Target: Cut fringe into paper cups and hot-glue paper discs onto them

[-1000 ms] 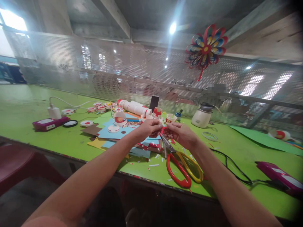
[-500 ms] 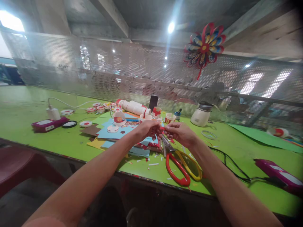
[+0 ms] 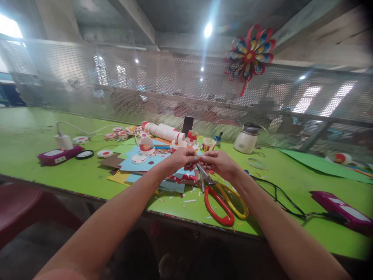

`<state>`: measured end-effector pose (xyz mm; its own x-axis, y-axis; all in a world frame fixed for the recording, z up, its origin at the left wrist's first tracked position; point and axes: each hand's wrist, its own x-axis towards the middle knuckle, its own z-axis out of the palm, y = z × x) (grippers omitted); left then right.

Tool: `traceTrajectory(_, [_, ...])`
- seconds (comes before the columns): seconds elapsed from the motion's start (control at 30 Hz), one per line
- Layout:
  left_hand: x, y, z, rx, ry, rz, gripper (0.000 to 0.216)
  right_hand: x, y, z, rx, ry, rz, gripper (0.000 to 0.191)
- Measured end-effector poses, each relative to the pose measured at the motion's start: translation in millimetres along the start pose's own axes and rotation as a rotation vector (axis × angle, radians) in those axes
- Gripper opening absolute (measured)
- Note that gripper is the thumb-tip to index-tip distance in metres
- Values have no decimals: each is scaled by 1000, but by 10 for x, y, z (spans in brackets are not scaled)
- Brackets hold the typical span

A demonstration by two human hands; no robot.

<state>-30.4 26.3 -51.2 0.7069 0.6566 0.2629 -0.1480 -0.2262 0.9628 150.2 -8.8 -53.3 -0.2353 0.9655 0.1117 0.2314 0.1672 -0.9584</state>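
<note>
I've got left hand [image 3: 186,158] and right hand [image 3: 218,161] fingertip-close, pinching a small red piece [image 3: 200,160] between them, presumably for fine control, with scissors [image 3: 210,181] on the surface [image 3: 171,204] just below, handles nearward, likely for reach.

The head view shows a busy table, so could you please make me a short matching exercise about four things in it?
Column one:
1. Scissors
2. Jug
3. Stool
4. Paper flower

Column two:
A. White body, dark top
B. High up, above the table
C. Red and yellow handles
D. Dark red, at the view's left edge

Pairs: 1-C, 2-A, 3-D, 4-B
</note>
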Motion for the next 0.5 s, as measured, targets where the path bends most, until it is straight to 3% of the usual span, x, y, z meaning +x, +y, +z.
traceTrajectory(0.27, [11, 54, -158, -119, 105, 110, 23, -121, -327, -44, -388, 69, -30, 33])
traceTrajectory(0.37, [-14, 105, -170, -167, 129, 159, 21, -375, -436, -36, -678, 35, -23, 35])
traceTrajectory(0.5, [-46, 161, -120, -224, 151, 230, 20, -846, -340, 57, -1026, 35, -19, 27])
